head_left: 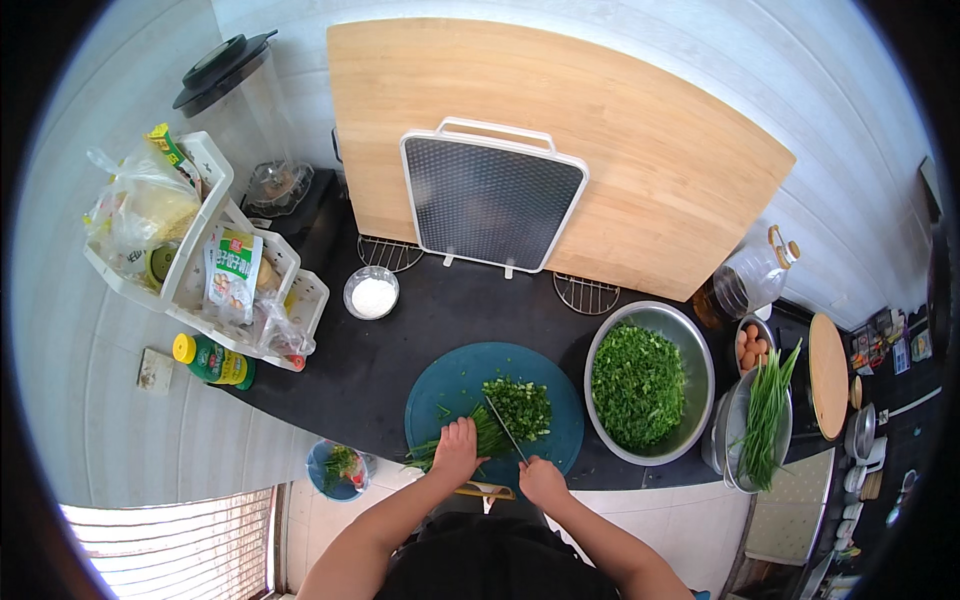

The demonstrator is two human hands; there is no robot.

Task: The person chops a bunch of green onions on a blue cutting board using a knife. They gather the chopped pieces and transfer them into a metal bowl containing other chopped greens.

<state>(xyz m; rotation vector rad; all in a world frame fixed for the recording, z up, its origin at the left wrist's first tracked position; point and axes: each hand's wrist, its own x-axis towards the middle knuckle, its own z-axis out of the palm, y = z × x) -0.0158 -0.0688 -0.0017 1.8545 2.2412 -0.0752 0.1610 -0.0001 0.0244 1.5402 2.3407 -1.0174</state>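
Observation:
My left hand (457,447) presses down on a bunch of chives (487,434) lying on a round teal cutting board (438,378). In my right hand (543,481) is the handle of a kitchen knife (506,430). Its narrow blade slants away from me, between the uncut bunch and a heap of chopped chives (524,406) on its right. Few small green bits lie scattered on the board. To the right of the board, a large steel bowl (703,372) holds a big mound of chopped greens (637,385).
Long uncut chives (767,420) hang over a metal basin at the right, near a bowl of eggs (751,345). A small bowl of white powder (373,296) stands behind the board. A black-and-white cutting board (495,200) leans at the back. A bin (340,468) is below, left.

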